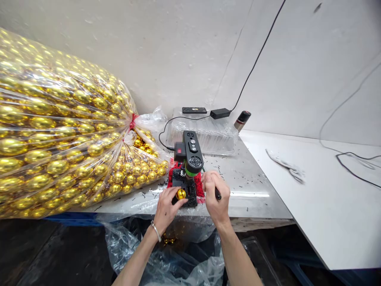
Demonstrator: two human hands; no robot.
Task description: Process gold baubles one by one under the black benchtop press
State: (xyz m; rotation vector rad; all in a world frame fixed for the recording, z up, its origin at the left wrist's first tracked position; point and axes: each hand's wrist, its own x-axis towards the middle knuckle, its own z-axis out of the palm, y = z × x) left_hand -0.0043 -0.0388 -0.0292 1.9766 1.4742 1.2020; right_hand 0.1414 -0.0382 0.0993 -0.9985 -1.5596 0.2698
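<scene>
The shiny gold ball (181, 194) lies pinched between the left hand's (165, 209) thumb and finger, best kept steady, fingertips clear of the black-and-green machine (193, 149) ahead. The right hand (216, 200) grips a black handle (218, 194). Leftward, a bulging clear plastic bag (59, 139) crowds the grey metal desk (258, 182).

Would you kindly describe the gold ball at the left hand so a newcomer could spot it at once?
Right of the huge clear bag stands a black machine. At its near side, the left hand holds one shiny gold ball. Unlike the many bagged balls, this one is held singly, outside that bag.
</scene>
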